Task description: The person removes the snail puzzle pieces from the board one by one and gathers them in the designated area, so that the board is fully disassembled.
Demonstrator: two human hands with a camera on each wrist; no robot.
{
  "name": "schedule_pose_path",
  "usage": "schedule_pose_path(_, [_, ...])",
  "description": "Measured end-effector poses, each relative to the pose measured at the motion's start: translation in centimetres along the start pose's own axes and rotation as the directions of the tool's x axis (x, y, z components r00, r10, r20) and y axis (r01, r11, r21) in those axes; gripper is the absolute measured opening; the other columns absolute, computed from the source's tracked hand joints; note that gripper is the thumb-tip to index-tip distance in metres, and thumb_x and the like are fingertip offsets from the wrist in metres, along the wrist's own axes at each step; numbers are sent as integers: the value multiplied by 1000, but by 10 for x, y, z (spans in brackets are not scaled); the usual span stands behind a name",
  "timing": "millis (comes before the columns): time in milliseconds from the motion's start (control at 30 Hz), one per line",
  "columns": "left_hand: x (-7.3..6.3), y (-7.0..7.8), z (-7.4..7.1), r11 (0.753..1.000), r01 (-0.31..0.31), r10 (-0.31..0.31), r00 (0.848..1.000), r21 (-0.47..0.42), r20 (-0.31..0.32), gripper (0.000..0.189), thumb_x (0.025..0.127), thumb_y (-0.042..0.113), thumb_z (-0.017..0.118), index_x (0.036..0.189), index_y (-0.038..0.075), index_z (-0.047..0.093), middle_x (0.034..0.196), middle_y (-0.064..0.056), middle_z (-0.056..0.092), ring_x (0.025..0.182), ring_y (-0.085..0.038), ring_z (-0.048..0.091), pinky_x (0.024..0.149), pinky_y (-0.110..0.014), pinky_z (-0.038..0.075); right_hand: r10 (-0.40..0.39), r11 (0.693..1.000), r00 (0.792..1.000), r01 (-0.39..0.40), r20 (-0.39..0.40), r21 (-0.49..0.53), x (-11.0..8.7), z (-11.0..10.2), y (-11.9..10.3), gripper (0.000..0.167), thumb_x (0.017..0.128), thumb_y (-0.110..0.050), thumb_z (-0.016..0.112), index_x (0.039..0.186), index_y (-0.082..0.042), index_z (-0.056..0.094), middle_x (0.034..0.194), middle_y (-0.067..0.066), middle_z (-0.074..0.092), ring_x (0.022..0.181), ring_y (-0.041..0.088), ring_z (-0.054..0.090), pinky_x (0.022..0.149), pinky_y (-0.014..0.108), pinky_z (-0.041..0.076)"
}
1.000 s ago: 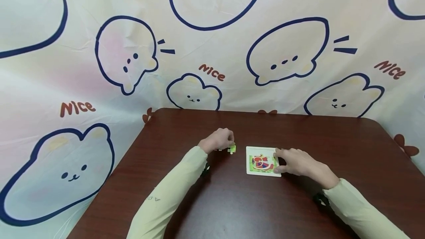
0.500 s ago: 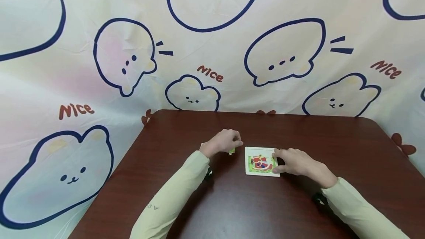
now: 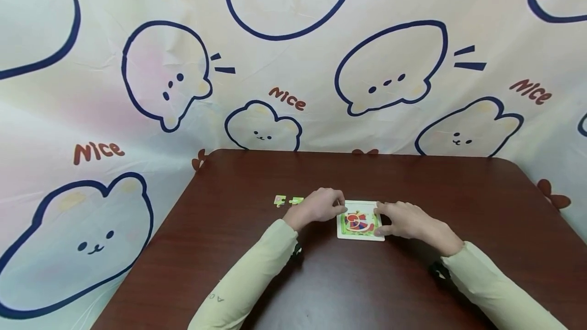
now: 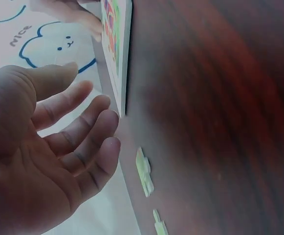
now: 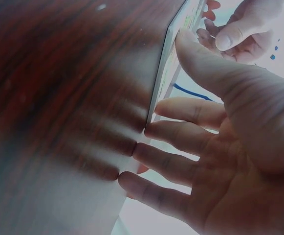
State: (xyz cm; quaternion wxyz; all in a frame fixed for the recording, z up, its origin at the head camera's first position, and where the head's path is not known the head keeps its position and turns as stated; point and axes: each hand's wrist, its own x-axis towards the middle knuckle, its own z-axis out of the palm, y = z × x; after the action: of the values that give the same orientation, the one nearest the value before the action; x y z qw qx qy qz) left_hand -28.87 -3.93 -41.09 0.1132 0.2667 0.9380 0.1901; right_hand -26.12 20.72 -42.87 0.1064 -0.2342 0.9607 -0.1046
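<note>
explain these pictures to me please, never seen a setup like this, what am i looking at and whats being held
There is no machine here, only a person's two bare hands at work. The wide picture comes from a camera worn on the head; the two close-ups come from cameras on the wrists, so they look tipped sideways.

On the dark table lies a white-edged puzzle board with a colourful picture. To its left lie one small green piece and another piece. A patterned cloth hangs behind.

The right hand touches the board's right edge. The left hand is at its left edge; I see nothing held in it.
</note>
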Motion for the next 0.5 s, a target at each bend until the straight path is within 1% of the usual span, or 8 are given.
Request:
schedule_pose_path(133, [-3, 4, 6, 1000, 6, -6, 1000, 25, 5, 28, 95, 36, 63, 114, 15, 67, 99, 1, 66, 77, -11, 55, 66, -22, 45, -5, 1000, 1000, 5, 8, -17, 0, 1, 0, 56, 80, -47, 77, 122, -12, 65, 133, 21, 60, 76, 16, 53, 61, 30, 41])
schedule_pose_path(233, [-5, 7, 9, 999, -1, 1, 1000, 43, 6, 29, 96, 35, 64, 116, 15, 66, 102, 0, 65, 80, -11, 54, 69, -24, 45, -6, 1000, 1000, 6, 7, -20, 0, 1, 0, 56, 80, -47, 76, 122, -12, 66, 134, 21, 59, 78, 18, 54, 63, 31, 42])
schedule_pose_path(367, [-8, 11, 13, 995, -29, 29, 1000, 92, 6, 29, 96, 33, 62, 119, 15, 65, 110, -2, 63, 90, -12, 52, 80, -26, 47, -7, 1000, 1000, 8, 7, -20, -1, 0, 0, 56, 81, -46, 76, 123, -12, 65, 135, 22, 58, 77, 18, 53, 63, 32, 42])
schedule_pose_path(433, [-9, 13, 14, 993, -32, 31, 999, 111, 7, 30, 96, 32, 63, 121, 15, 64, 113, -2, 62, 94, -12, 52, 84, -26, 47, -7, 1000, 1000, 7, 7, -21, -1, -1, 0, 56, 81, -47, 76, 123, -11, 65, 135, 22, 58, 77, 18, 53, 63, 32, 42])
schedule_pose_path(500, [-10, 15, 15, 992, -22, 21, 1000, 123, 9, 32, 96, 33, 63, 123, 16, 64, 115, -2, 62, 95, -12, 51, 84, -27, 47, -7, 1000, 1000, 7, 6, -26, -1, -1, 0, 57, 81, -47, 76, 124, -11, 65, 135, 22, 58, 77, 18, 53, 63, 31, 42])
